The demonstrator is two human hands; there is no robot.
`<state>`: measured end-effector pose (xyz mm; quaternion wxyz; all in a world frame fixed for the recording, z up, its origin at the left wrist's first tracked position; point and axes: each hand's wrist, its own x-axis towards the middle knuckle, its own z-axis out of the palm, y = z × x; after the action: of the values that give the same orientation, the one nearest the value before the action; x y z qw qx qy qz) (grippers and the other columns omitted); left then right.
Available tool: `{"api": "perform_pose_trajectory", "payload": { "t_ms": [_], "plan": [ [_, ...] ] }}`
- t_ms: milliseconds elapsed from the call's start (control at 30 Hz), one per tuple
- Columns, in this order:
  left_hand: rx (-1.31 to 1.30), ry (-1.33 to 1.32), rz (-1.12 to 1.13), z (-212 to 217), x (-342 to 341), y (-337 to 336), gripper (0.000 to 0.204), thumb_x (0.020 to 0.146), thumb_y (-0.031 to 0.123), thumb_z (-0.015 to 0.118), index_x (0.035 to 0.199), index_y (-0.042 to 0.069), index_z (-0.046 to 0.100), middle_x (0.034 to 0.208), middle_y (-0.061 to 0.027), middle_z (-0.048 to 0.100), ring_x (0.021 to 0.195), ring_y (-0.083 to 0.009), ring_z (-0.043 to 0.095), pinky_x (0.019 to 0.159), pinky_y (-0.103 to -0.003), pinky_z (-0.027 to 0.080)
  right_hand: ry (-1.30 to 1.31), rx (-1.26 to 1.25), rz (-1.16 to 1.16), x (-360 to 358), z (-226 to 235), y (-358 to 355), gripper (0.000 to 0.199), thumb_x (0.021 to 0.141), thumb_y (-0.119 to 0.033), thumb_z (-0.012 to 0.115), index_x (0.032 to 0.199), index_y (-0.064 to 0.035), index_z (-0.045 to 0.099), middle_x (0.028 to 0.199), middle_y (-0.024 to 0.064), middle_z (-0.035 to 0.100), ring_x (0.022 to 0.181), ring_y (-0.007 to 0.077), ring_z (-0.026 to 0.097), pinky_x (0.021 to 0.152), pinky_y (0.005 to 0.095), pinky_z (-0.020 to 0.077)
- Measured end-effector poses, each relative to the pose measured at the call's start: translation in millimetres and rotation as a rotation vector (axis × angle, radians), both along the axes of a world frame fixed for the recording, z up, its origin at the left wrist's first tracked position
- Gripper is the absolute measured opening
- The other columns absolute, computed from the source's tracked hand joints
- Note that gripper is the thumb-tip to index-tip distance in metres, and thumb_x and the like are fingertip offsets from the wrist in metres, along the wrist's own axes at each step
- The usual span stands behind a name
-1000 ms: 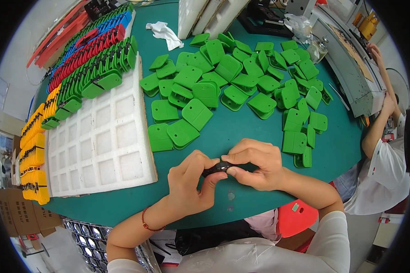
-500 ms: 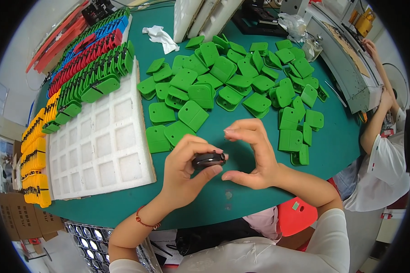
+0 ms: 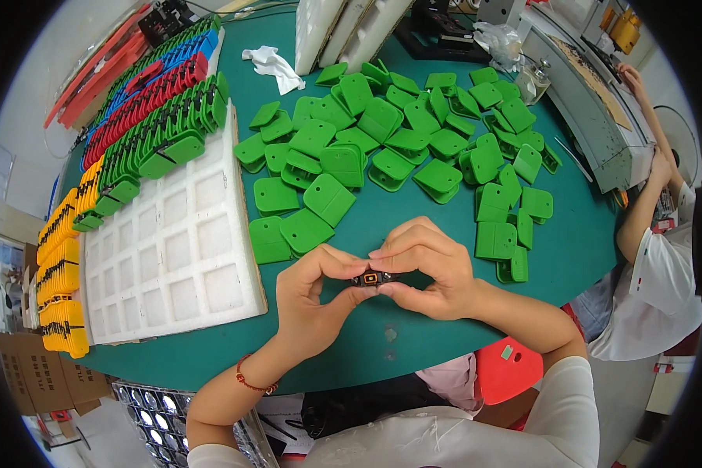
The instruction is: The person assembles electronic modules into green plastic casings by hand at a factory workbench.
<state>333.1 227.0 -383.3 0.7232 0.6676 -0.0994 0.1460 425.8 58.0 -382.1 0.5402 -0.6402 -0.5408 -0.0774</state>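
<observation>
Between my two hands, above the near part of the green table, is a small black part (image 3: 372, 278) with a gold-rimmed square on the side facing me. My left hand (image 3: 318, 285) pinches its left end between thumb and fingers. The right end is pinched by the thumb and fingertips of my right hand (image 3: 430, 269). Fingers cover much of the part, so its full shape is hidden. Just beyond my hands lies a spread of folded green plastic clips (image 3: 343, 164), several with a small round hole.
At left stands a white foam tray (image 3: 253, 285) with square pockets, topped by rows of green, red (image 3: 144, 97), blue and yellow (image 3: 58, 285) clips. White foam slabs (image 3: 351, 35) and crumpled tissue (image 3: 273, 69) lie at the back. Another person's arm (image 3: 655, 156) reaches beside a grey machine (image 3: 585, 109).
My right hand has closed in and now grips the black part together with my left. The part has turned, showing its gold-rimmed square.
</observation>
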Motion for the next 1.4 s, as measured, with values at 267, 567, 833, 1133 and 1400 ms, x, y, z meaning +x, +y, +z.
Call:
{"api": "perform_pose_trajectory", "payload": {
  "t_ms": [267,567,833,1133,1400],
  "plan": [
    [-0.034,0.124,0.045,-0.6,0.0,-4.5,0.03,0.076,-0.008,0.066,0.102,-0.002,0.051,0.096,-0.0105,0.059,0.09,-0.0147,0.059,0.083,-0.026,0.047,0.057,-0.17,0.021,15.4,8.4,-5.0,0.02,0.08,-0.017,0.061,0.093,-0.0033,0.054,0.096,0.0115,0.055,0.096,0.03,0.05,0.086,0.0385,0.0379],
    [-0.311,0.287,-0.008,-0.5,4.4,0.9,0.029,0.087,0.001,0.056,0.115,-0.003,0.046,0.108,-0.0097,0.054,0.107,-0.0171,0.053,0.094,-0.03,0.042,-0.231,-0.703,-0.731,34.8,2.8,-21.8,0.044,0.069,-0.003,0.065,0.108,0.0053,0.046,0.115,0.024,0.044,0.096,0.0356,0.051,0.079,0.0403,0.0458],
    [-0.393,0.273,0.032,-2.1,6.1,2.8,0.025,0.085,0.0,0.059,0.108,0.0,0.048,0.106,-0.0075,0.055,0.102,-0.015,0.053,0.093,-0.027,0.04,-0.359,-0.488,-0.701,41.6,2.2,-18.2,0.021,0.072,0.0,0.061,0.09,0.0015,0.051,0.093,0.0163,0.051,0.087,0.0297,0.054,0.068,0.038,0.0485],
    [-0.467,0.193,0.02,-2.1,5.6,3.0,0.025,0.085,-0.004,0.055,0.108,0.0,0.047,0.107,-0.0098,0.053,0.107,-0.0211,0.054,0.096,-0.032,0.041,-0.269,-0.56,-0.278,21.7,10.0,-7.2,0.063,0.077,-0.049,0.062,0.115,-0.0012,0.05,0.096,0.0145,0.05,0.087,0.0306,0.051,0.077,0.039,0.0433],
    [-0.486,0.157,0.047,-0.8,5.8,3.2,0.028,0.085,-0.001,0.058,0.109,0.002,0.045,0.107,-0.0097,0.052,0.106,-0.0218,0.054,0.097,-0.035,0.041,-0.239,-0.534,-0.114,2.0,-0.7,1.7,0.062,0.069,-0.029,0.073,0.117,0.0006,0.048,0.098,0.014,0.05,0.088,0.0296,0.05,0.077,0.0363,0.0465]
  ]
}}
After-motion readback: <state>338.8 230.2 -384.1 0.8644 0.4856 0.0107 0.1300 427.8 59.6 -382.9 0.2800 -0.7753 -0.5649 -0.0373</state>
